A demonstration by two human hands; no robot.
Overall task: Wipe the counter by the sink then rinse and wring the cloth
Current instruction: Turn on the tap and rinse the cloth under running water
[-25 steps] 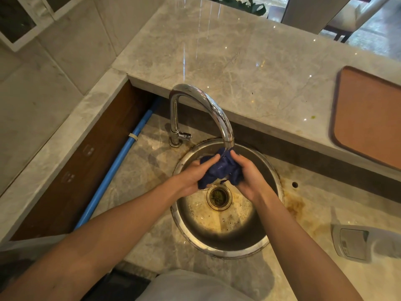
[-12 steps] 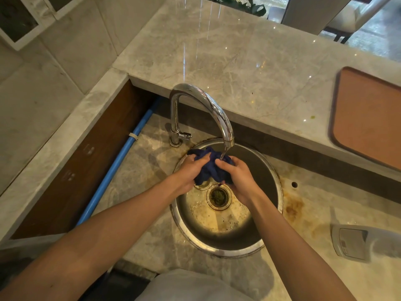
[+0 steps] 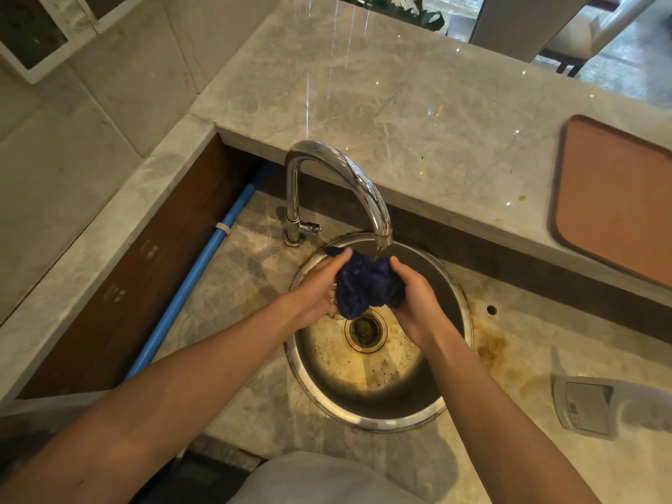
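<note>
Since half a sec ago, both hands have spread a bit apart and the cloth (image 3: 367, 285), tightly wadded then, now bulges wider between them. Left hand (image 3: 320, 289) reaches in from lower left w/ forearm stretched over the counter (image 3: 254, 405), palm turned inward, fingers curled round the cloth's left side, thumb lying along its top edge. Right hand (image 3: 414, 296) comes in from lower right, palm facing the left one, fingers wrapped under and behind the cloth's right side, thumb on top. Both hands grip the dark blue cloth, which hangs bunched directly under the spout of the chrome faucet (image 3: 338, 183), above the basin (a thin stream seems to run from the spout onto it, hard to tell). Round steel sink (image 3: 363, 409) holds no items; its bottom is stained yellow-brown w/ dark specks, and the drain (image 3: 365, 331) has greenish debris in its strainer. Rust-coloured staining marks the counter just right of the rim. Off to the right, a white bottle (image 3: 600, 409) lies on its side, and a brown tray (image 3: 614, 201) rests on the raised ledge (image 3: 418, 114).
</note>
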